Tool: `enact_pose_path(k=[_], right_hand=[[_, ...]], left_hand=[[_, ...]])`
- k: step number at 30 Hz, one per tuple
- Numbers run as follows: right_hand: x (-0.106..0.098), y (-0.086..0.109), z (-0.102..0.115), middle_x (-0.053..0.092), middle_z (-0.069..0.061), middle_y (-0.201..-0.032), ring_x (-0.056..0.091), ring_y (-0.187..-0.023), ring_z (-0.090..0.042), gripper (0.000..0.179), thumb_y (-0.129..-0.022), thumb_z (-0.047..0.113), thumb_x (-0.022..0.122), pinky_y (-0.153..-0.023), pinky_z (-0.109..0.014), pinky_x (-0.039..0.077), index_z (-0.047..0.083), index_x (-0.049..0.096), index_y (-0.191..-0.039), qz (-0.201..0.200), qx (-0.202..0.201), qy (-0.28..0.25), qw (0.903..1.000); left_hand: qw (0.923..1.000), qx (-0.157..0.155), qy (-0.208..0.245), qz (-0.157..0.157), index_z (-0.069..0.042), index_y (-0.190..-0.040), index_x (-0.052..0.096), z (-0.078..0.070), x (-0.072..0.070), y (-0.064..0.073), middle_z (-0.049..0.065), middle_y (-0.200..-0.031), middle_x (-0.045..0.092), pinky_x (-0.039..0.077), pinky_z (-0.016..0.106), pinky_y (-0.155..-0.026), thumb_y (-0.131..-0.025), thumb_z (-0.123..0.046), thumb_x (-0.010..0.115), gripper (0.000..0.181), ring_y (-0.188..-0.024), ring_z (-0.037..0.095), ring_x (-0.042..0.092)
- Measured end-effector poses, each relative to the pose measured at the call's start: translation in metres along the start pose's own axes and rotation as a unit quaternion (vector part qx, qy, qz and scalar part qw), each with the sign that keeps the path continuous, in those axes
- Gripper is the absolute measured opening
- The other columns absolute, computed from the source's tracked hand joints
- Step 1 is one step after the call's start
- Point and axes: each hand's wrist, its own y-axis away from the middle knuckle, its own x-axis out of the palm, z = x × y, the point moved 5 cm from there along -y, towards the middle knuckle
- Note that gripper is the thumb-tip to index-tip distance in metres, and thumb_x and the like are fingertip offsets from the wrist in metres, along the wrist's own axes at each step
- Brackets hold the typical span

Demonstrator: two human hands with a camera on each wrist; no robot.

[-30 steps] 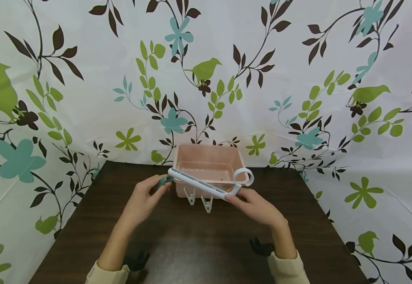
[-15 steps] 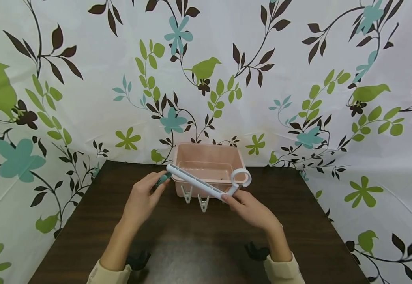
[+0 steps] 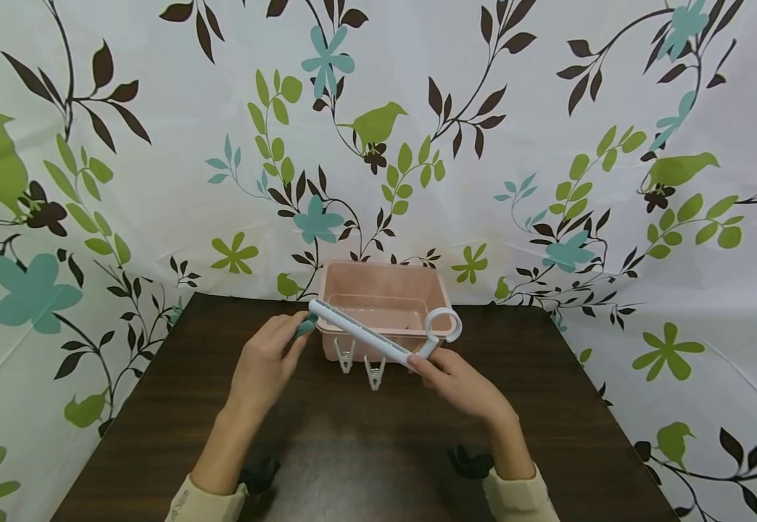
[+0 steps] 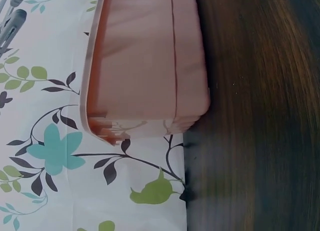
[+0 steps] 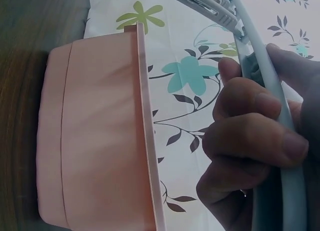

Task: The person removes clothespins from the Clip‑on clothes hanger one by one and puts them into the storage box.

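My right hand [image 3: 463, 380] grips the lower right end of a pale blue clip hanger [image 3: 362, 332], whose bar slants up to the left. Its round hook [image 3: 458, 326] rises at the right end. Two light clips [image 3: 375, 373] hang from the bar. At the upper left end, my left hand [image 3: 264, 359] pinches a teal clip [image 3: 304, 326] touching or very near the bar; whether it is attached I cannot tell. In the right wrist view, curled fingers [image 5: 245, 141] wrap the hanger, with a clip [image 5: 212, 8] above. The left wrist view shows no hand.
Behind the hanger a pink plastic bin [image 3: 385, 279] stands at the back of the dark wooden table [image 3: 365, 449]. A white curtain [image 3: 176, 181] printed with leaves and birds hangs behind and beside the table.
The hanger and my right hand have shifted slightly left, and the bar's left end has risen a little. My left hand still holds the teal clip at that end.
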Motion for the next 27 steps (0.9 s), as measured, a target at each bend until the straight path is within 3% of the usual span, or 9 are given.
enact_pose_path(k=[9,27], right_hand=[[0.002,-0.004,-0.007,0.043,0.003,-0.069,0.035,-0.057,-0.006,0.034,-0.117,0.032,0.048,-0.050,-0.026,0.034,0.008,0.068,-0.102,0.015,-0.013,-0.024,0.9995],[0.000,-0.004,-0.013,0.045,0.003,-0.070,0.037,-0.057,-0.008,0.032,-0.117,0.034,0.049,-0.050,-0.024,0.036,0.013,0.071,-0.109,0.018,-0.011,-0.061,0.9979]], left_hand=[[0.9974,0.042,-0.058,0.003,0.001,-0.130,0.070,-0.006,0.000,-0.004,0.014,-0.101,0.070,0.060,0.042,-0.078,-0.083,0.003,0.090,0.051,-0.091,0.029,0.067],[0.9995,0.022,-0.020,-0.006,0.001,-0.129,0.072,-0.007,-0.001,-0.002,0.012,-0.103,0.070,0.059,0.038,-0.078,-0.080,0.009,0.089,0.053,-0.093,0.025,0.067]])
